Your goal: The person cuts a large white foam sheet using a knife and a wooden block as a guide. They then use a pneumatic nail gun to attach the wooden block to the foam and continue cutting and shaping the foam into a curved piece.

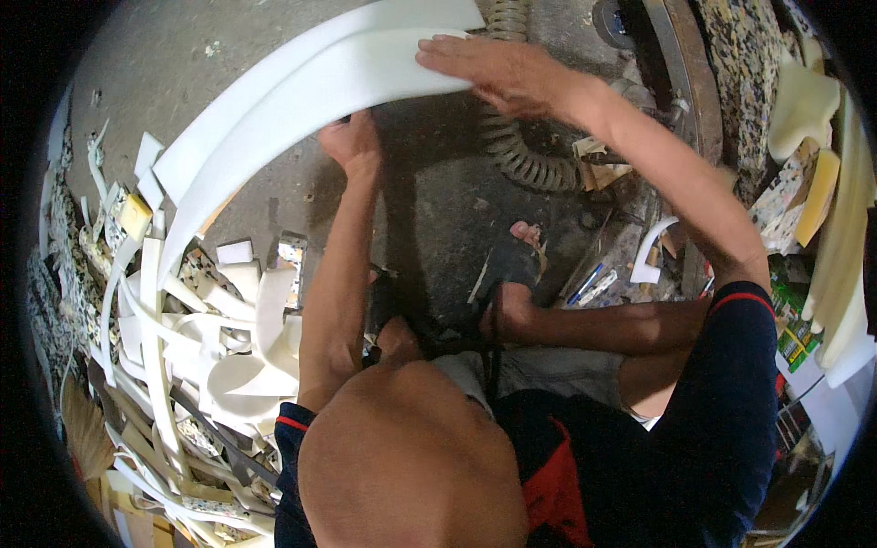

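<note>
A long white foam strip (288,103) curves across the upper left, with a second white foam layer (233,103) along its far edge. My left hand (353,140) is at the near edge of the strip and appears to grip it; the foam hides part of its fingers. My right hand (507,75) lies against the strip's right end, its fingers stretched out flat and slightly blurred. Its thumb side is near the lower corner.
White foam offcuts (240,383) are heaped at the left, near a straw broom (85,431). A coiled air hose (527,161) lies on the concrete floor (438,226). Speckled foam (743,82) stands at the right. A blue pen (584,284) is near my foot.
</note>
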Demonstrator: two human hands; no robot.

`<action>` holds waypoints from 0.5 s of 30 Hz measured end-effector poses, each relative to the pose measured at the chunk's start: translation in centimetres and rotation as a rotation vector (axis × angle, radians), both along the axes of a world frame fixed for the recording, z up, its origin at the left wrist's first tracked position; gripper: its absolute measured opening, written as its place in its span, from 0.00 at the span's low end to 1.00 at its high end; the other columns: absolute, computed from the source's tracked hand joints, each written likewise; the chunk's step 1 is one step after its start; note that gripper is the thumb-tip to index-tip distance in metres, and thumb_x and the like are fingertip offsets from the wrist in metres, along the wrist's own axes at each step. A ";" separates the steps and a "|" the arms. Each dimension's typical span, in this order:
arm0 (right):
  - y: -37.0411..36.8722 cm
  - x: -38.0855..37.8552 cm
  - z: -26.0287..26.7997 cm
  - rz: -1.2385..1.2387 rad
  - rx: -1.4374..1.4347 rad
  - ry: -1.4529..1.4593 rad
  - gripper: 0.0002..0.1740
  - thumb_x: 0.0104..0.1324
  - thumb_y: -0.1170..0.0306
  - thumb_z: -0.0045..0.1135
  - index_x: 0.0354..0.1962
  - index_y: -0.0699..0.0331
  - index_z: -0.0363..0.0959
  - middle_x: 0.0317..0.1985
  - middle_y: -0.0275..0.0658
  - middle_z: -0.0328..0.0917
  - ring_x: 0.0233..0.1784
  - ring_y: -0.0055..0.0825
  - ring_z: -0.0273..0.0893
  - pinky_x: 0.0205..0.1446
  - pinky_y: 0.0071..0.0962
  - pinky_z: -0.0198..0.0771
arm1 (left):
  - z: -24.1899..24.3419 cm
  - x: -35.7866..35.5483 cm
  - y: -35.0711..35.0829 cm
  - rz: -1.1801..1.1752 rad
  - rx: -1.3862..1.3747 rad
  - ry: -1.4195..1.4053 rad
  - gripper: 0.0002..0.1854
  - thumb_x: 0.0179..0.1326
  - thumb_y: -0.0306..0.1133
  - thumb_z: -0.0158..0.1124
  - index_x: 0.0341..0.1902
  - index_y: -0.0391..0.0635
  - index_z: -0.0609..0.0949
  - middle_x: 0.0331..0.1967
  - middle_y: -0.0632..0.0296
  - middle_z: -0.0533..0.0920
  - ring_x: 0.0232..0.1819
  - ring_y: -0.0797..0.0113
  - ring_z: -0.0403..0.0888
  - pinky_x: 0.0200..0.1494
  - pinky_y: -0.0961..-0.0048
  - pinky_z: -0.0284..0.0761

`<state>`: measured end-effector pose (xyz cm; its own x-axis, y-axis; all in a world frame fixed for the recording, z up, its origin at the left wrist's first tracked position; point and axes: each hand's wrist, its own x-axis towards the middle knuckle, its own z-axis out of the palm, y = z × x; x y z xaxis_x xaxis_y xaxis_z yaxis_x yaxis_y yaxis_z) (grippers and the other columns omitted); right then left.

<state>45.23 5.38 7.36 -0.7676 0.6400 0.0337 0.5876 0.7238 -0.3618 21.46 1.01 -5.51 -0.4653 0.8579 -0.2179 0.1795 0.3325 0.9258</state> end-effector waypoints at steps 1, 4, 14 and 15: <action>-0.7 -0.2 -0.3 -0.001 0.031 -0.012 0.34 0.67 0.75 0.55 0.71 0.58 0.60 0.73 0.40 0.64 0.77 0.37 0.61 0.76 0.40 0.63 | 0.1 0.0 0.0 0.000 -0.006 0.023 0.15 0.59 0.32 0.70 0.46 0.35 0.86 0.38 0.57 0.89 0.42 0.68 0.85 0.49 0.70 0.77; -2.5 -0.9 -1.4 -0.019 0.083 -0.128 0.35 0.67 0.74 0.52 0.71 0.59 0.58 0.75 0.41 0.59 0.79 0.36 0.56 0.79 0.43 0.58 | 0.3 0.3 0.2 -0.001 0.047 0.072 0.16 0.60 0.34 0.69 0.46 0.34 0.85 0.41 0.53 0.88 0.44 0.64 0.83 0.51 0.67 0.76; -4.6 -1.7 -5.7 -0.098 0.204 -0.095 0.34 0.67 0.72 0.50 0.71 0.60 0.61 0.76 0.39 0.59 0.80 0.37 0.54 0.80 0.46 0.54 | -3.0 -0.3 0.3 0.070 0.129 -0.104 0.22 0.63 0.35 0.69 0.57 0.35 0.80 0.52 0.54 0.84 0.52 0.60 0.81 0.56 0.64 0.76; -4.6 -1.8 -6.1 -0.099 0.230 -0.094 0.33 0.67 0.70 0.49 0.70 0.60 0.62 0.75 0.40 0.59 0.80 0.37 0.55 0.80 0.47 0.54 | -3.5 -0.2 0.3 0.097 0.168 -0.176 0.22 0.63 0.34 0.69 0.57 0.35 0.80 0.52 0.54 0.84 0.52 0.61 0.81 0.57 0.65 0.76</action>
